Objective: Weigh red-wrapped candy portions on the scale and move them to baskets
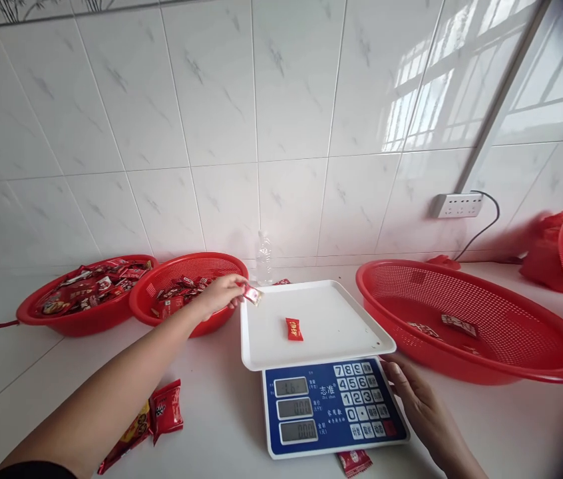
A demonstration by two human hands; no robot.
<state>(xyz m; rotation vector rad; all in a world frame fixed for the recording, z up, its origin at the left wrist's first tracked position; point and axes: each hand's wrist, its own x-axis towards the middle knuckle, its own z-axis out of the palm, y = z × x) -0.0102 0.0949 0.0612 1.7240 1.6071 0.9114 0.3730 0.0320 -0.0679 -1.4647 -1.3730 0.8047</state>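
Observation:
My left hand (224,293) is closed in a pinch on a small red and pale wrapped snack packet (253,295), held over the left edge of the scale's white tray (331,306). A single red snack packet (293,329) lies on that tray. Below the tray is the blue digital scale (329,409) with keys and three displays. My right hand (414,392) rests by the scale's right side, thumb stretched out; its other fingers are partly hidden near the tray corner. Behind my left hand, a red basket (142,307) contains several packets.
Another red basket (26,309) full of packets stands far left. A large red basket (526,369) with a few packets is on the right. Larger red packets (166,409) lie near my left forearm. A clear bottle (264,259) and a power strip (458,205) are at the wall.

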